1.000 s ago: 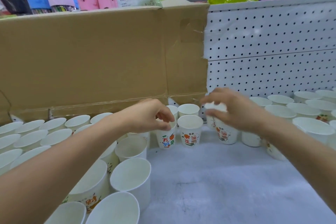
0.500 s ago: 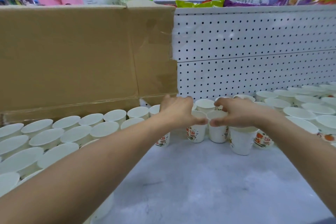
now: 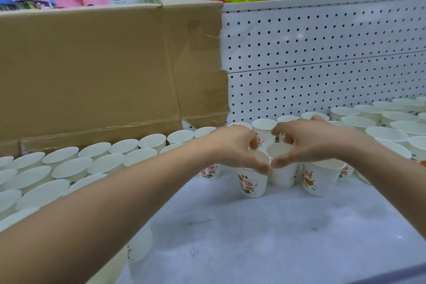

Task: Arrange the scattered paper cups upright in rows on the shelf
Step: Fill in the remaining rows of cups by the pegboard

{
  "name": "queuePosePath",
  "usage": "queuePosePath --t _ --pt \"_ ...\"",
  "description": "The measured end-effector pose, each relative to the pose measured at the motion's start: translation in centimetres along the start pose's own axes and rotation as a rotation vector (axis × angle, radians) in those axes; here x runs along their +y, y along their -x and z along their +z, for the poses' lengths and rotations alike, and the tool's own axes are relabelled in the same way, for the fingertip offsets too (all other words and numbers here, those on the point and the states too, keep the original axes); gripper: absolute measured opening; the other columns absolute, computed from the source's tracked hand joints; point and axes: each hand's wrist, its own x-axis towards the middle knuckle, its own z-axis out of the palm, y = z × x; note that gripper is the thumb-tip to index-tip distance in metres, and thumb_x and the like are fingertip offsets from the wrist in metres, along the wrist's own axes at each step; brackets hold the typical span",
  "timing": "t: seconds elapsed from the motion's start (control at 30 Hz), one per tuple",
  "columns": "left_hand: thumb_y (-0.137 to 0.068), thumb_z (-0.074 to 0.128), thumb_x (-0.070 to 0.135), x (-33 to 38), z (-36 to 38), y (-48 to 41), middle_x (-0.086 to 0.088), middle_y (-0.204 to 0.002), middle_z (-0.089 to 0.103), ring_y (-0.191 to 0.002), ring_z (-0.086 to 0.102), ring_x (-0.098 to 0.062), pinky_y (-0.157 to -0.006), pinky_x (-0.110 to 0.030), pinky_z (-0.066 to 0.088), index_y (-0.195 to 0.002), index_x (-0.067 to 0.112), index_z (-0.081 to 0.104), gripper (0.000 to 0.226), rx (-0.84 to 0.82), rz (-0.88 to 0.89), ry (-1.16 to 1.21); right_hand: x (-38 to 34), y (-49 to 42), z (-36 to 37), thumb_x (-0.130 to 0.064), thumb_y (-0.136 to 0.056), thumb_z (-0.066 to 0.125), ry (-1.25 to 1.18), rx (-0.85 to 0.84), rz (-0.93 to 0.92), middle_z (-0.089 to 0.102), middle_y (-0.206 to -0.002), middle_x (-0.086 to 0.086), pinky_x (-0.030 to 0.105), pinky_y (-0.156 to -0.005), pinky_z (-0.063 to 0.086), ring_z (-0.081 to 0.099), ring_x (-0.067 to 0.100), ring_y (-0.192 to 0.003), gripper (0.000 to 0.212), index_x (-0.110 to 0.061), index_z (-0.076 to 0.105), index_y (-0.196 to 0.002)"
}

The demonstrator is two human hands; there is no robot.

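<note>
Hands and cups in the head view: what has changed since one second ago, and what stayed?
The left hand and right hand, apart a second ago, moved together; their thumbs now almost touch. Each still grips a cup by the rim, so the left cup and right cup now stand side by side. The cup rows, cardboard and pegboard stayed.

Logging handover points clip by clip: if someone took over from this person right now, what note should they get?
Left hand: pinches the rim of the front cup, which stands upright on the shelf.
Right hand: grips the rim of the neighbouring cup, upright right beside it.
Done: upright rows fill the left side, below the cardboard.
Left: line up both held cups, the few around them, and probably the less even group on the right.
</note>
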Motion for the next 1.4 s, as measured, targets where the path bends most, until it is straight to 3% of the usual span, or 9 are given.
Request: queuePosePath --t 0.17,0.4,0.53,0.63,0.77,0.87,1.0,1.27,1.4 --pt "-0.068 0.066 0.069 0.1 -0.8 2.3 -0.001 -0.102 0.065 -0.092 0.06 -0.02 -0.073 -0.038 0.052 -0.107 0.016 0.066 0.066 -0.066 -0.001 -0.099 -2.1 1.1 0.0 -0.072 -0.069 0.061 0.042 0.002 -0.066 0.049 -0.102 -0.014 0.028 -0.084 0.03 0.041 0.012 -0.093 0.075 -0.033 0.044 -0.131" --pt "-0.062 0.067 0.073 -3.8 -2.1 6.9 0.0 -0.08 0.068 -0.072 0.063 -0.018 -0.058 -0.031 0.048 -0.084 0.015 0.07 0.061 -0.111 -0.184 -0.216 -6.9 1.8 1.3 -0.076 -0.067 0.055 -0.038 0.009 -0.15 0.066 -0.101 -0.003 0.037 -0.081 0.052 0.06 0.018 -0.091 0.065 -0.024 0.063 -0.105" --pt "-0.063 0.064 0.077 -5.7 -2.1 8.9 0.005 -0.07 0.061 -0.067 0.058 -0.015 -0.057 -0.029 0.043 -0.084 0.018 0.069 0.062 -0.06 -0.273 -0.278 -9.3 1.9 2.1 -0.083 -0.069 0.049 -0.06 0.043 -0.188 0.065 -0.111 -0.002 0.033 -0.08 0.05 0.059 0.019 -0.101 0.077 -0.022 0.061 -0.115" --pt "-0.059 0.052 0.089 -6.8 -2.1 9.7 0.004 -0.082 0.068 -0.076 0.062 -0.017 -0.061 -0.031 0.045 -0.089 0.018 0.068 0.079 -0.016 -0.309 -0.334 -8.7 2.2 1.7 -0.078 -0.064 0.061 -0.248 -0.064 -0.218 0.05 -0.135 -0.01 0.028 -0.086 0.042 0.05 0.01 -0.117 0.09 -0.031 0.043 -0.139" --pt "-0.06 0.058 0.084 -7.4 -3.0 11.1 0.009 -0.117 0.064 -0.103 0.06 -0.016 -0.089 -0.037 0.05 -0.119 0.026 0.06 0.083 -0.004 -0.35 -0.091 -7.1 2.3 1.4 -0.055 -0.066 0.079 -0.462 -0.178 -0.334 0.037 -0.143 -0.021 0.023 -0.099 0.038 0.044 -0.002 -0.12 0.097 -0.042 0.026 -0.146" --pt "-0.061 0.074 0.07 -7.6 -3.0 11.5 0.011 -0.118 0.061 -0.101 0.059 -0.012 -0.09 -0.036 0.05 -0.124 0.026 0.056 0.079 -0.04 -0.319 0.03 -7.2 2.0 2.4 -0.04 -0.07 0.08 -0.499 -0.094 -0.359 0.047 -0.129 -0.02 0.018 -0.092 0.041 0.048 -0.004 -0.112 0.084 -0.042 0.035 -0.14" --pt "-0.061 0.08 0.059 -7.8 -2.3 11.4 0.013 -0.106 0.062 -0.092 0.06 -0.01 -0.081 -0.03 0.05 -0.117 0.027 0.056 0.069 0.02 -0.308 0.06 -8.3 1.3 4.2 -0.044 -0.07 0.077 -0.537 0.045 -0.333 0.053 -0.118 -0.015 0.016 -0.079 0.041 0.051 0.001 -0.103 0.074 -0.038 0.041 -0.134" --pt "-0.065 0.077 0.059 -8.2 -1.8 11.8 0.012 -0.104 0.06 -0.09 0.056 -0.008 -0.072 -0.025 0.045 -0.112 0.028 0.056 0.06 0.073 -0.284 0.029 -9.7 1.1 5.9 -0.042 -0.071 0.076 -0.536 0.16 -0.316 0.047 -0.12 -0.013 0.026 -0.096 0.041 0.044 0.003 -0.107 0.071 -0.029 0.042 -0.133" --pt "-0.062 0.078 0.06 -8.6 -1.8 11.9 0.015 -0.103 0.061 -0.089 0.056 -0.005 -0.068 -0.025 0.043 -0.105 0.034 0.06 0.053 0.063 -0.265 0.033 -9.5 1.0 6.4 -0.041 -0.07 0.077 -0.542 0.182 -0.314 0.047 -0.124 -0.013 0.026 -0.092 0.043 0.045 0.003 -0.107 0.071 -0.028 0.043 -0.132"
